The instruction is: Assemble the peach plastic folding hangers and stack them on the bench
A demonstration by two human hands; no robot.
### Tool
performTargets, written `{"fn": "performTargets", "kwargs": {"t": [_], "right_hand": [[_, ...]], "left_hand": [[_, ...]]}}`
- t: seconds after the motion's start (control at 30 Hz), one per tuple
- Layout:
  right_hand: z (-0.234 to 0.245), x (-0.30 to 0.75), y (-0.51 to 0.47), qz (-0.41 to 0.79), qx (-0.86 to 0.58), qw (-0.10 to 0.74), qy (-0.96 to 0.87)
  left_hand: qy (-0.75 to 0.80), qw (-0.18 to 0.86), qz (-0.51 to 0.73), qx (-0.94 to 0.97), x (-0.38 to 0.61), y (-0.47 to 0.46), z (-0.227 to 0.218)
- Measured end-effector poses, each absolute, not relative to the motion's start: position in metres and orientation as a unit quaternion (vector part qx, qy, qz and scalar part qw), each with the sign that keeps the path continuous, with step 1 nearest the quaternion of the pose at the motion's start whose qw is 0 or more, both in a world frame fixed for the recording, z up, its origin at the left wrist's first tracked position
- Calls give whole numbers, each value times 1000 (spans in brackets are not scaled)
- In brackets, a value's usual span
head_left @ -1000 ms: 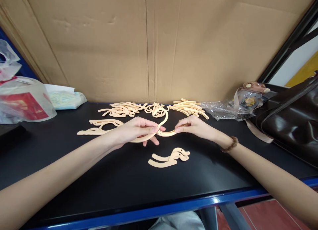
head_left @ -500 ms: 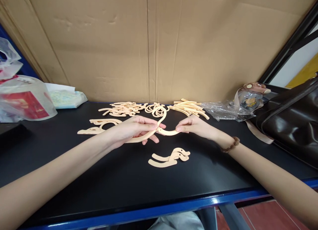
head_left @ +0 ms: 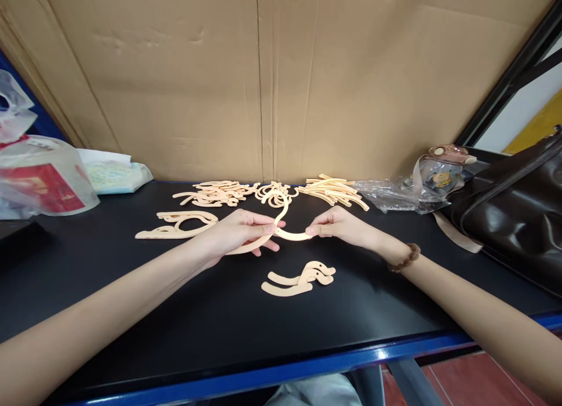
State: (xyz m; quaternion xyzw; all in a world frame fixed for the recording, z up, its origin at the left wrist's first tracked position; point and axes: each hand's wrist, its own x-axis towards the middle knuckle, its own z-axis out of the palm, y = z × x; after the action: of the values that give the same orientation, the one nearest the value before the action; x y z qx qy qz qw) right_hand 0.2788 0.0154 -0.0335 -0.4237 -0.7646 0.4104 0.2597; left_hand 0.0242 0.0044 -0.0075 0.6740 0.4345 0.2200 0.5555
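Over the middle of the table my two hands hold a cream plastic folding clothes hanger (head_left: 293, 237), its curved hook upright and its arms spread to both sides. My left hand (head_left: 246, 229) is closed around the joint and left arm, thumb on top. Between thumb and fingers my right hand (head_left: 331, 226) pinches the end of the right arm. Two loose curved hanger arms (head_left: 292, 281) lie overlapping on the table nearer to me. Left of my left hand, folded hangers (head_left: 171, 233) lie flat, partly covered by my wrist.
Along the cardboard wall (head_left: 175, 90) lie a pile of curved arms (head_left: 215, 192), several hooks (head_left: 267, 191) and a pile of straight-looking strips (head_left: 333, 189). Clear plastic wrap (head_left: 390, 194), a bottle (head_left: 443, 175) and a dark bag (head_left: 513, 213) stand right; plastic bags (head_left: 48, 178) stand left.
Both hands and the hanger have shifted very slightly left and down in the view. The right arm of the hanger appears a little flatter against the joint; the grip is unchanged.
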Motion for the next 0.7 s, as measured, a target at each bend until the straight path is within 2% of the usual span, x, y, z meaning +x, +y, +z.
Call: {"fn": "performTargets", "kwargs": {"t": [0.23, 0.37, 0.47, 0.57, 0.63, 0.7], "right_hand": [[-35, 275, 15, 405, -446, 314, -733], [-34, 271, 13, 393, -463, 342, -717], [-30, 273, 15, 378, -485, 365, -699], [-23, 283, 18, 332, -516, 384, -690], [-18, 290, 20, 275, -531, 371, -711], [-13, 296, 18, 191, -537, 324, -755]], "left_hand": [[391, 553, 283, 679, 28, 6, -10], [406, 502, 277, 712, 33, 6, -11], [465, 399, 256, 747, 28, 9, -9], [487, 202, 267, 807, 19, 13, -6], [482, 90, 259, 832, 14, 15, -5], [472, 47, 238, 848, 12, 16, -5]]}}
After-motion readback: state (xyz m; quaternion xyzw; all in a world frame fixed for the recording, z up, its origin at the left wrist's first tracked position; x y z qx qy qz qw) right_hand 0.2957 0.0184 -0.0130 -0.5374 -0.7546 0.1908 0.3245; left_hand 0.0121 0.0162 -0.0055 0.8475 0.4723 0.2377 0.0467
